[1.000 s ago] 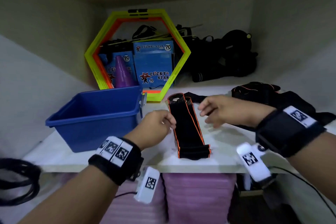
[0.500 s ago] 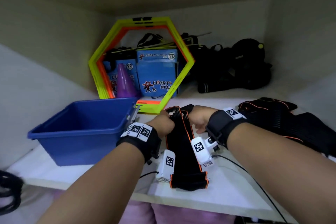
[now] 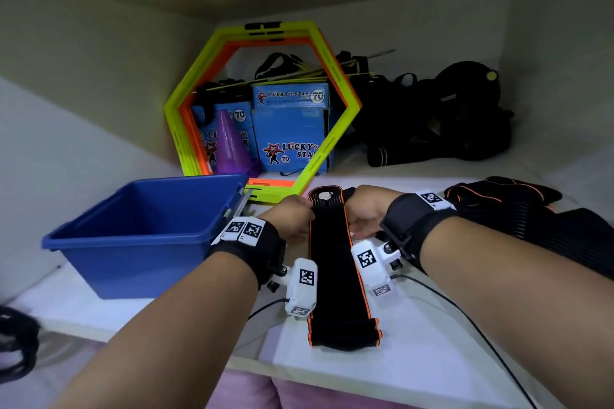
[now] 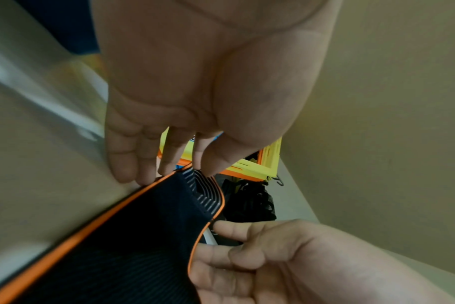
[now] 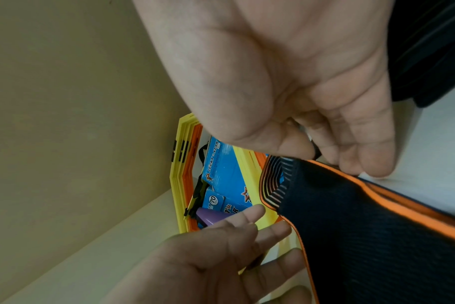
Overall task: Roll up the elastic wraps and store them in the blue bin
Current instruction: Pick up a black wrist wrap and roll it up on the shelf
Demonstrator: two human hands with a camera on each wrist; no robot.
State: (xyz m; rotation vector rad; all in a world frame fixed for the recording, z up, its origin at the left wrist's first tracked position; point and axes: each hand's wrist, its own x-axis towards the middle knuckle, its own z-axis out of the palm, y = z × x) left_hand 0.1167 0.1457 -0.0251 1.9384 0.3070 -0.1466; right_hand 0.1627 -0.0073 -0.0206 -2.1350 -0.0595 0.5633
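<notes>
A long black elastic wrap [image 3: 332,269] with orange edges lies lengthwise on the white shelf [image 3: 432,352], its near end folded at the front edge. My left hand [image 3: 304,209] and right hand [image 3: 352,212] flank its far end. In the left wrist view my left hand [image 4: 192,170] pinches the raised striped end of the wrap [image 4: 133,236] between thumb and fingertips. In the right wrist view my right hand [image 5: 325,158] pinches the opposite corner of the wrap [image 5: 364,226]. The blue bin [image 3: 133,239] stands just left of my left wrist, nothing visible inside.
More black wraps with orange trim [image 3: 531,219] are heaped to the right of my right arm. A yellow and orange hexagon frame [image 3: 342,129], blue boxes [image 3: 292,133] and a purple cone [image 3: 231,149] stand at the back. Black gear [image 3: 448,123] fills the back right corner.
Both hands have moved from the wrap's middle up to its far end and taken hold of it. The wrap itself has stayed in place on the shelf.
</notes>
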